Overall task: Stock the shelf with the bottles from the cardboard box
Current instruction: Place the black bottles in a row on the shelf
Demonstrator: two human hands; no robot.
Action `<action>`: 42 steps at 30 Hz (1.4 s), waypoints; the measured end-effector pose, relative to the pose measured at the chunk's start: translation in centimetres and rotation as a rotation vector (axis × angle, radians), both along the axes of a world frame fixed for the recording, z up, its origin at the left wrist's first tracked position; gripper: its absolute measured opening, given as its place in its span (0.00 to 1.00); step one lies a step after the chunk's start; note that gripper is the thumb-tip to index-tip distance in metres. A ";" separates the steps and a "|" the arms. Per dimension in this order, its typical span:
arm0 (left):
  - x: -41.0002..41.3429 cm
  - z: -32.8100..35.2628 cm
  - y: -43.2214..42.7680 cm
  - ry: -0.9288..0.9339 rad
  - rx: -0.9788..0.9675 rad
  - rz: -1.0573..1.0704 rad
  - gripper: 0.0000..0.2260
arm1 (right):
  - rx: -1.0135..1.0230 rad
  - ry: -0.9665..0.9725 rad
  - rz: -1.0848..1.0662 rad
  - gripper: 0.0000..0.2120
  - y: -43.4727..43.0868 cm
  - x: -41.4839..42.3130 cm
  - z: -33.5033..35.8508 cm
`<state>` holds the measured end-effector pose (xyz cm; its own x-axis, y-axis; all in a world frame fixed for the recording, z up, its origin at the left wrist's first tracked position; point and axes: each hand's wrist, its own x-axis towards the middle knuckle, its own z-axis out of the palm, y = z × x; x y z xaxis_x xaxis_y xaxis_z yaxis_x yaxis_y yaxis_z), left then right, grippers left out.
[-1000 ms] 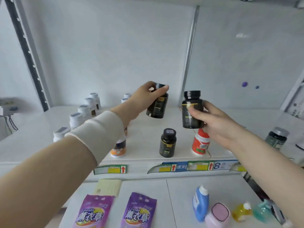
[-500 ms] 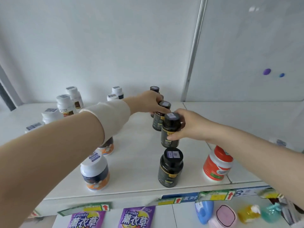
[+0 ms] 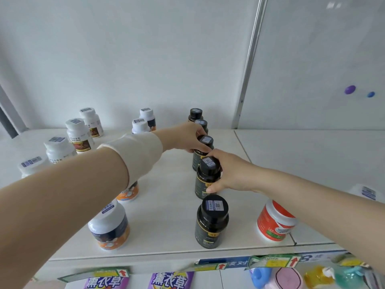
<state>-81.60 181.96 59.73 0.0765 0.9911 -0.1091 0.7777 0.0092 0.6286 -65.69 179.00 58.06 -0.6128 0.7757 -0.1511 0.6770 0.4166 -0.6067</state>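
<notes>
Black bottles stand in a row running front to back on the white shelf (image 3: 166, 215). My left hand (image 3: 185, 137) grips the third black bottle (image 3: 205, 142) from the front, which stands upright on the shelf. My right hand (image 3: 227, 174) grips the second black bottle (image 3: 207, 176), just in front of it, also standing on the shelf. The front black bottle (image 3: 211, 222) stands free near the shelf edge. Two more black bottles (image 3: 195, 114) stand behind my left hand. The cardboard box is out of view.
White bottles (image 3: 78, 134) line the left of the shelf; white-and-orange tubs (image 3: 109, 228) stand under my left forearm. A red-and-white tub (image 3: 275, 222) stands front right. A metal upright (image 3: 248, 65) rises at the back. Purple packs (image 3: 170, 280) and coloured bottles lie on the shelf below.
Both hands have carried their black bottles down from the air and set them on the shelf in the row. The camera has come closer and higher over the shelf.
</notes>
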 end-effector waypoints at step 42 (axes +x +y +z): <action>-18.0 3.3 -47.0 1.291 -0.035 0.497 0.20 | 0.759 -0.251 0.496 0.26 -32.2 -22.2 3.1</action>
<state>-99.57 134.94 63.00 -0.4535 0.8796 0.1436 0.7131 0.4548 -0.5335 -87.86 146.83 61.12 -0.9178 0.3799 0.1153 0.3902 0.9168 0.0852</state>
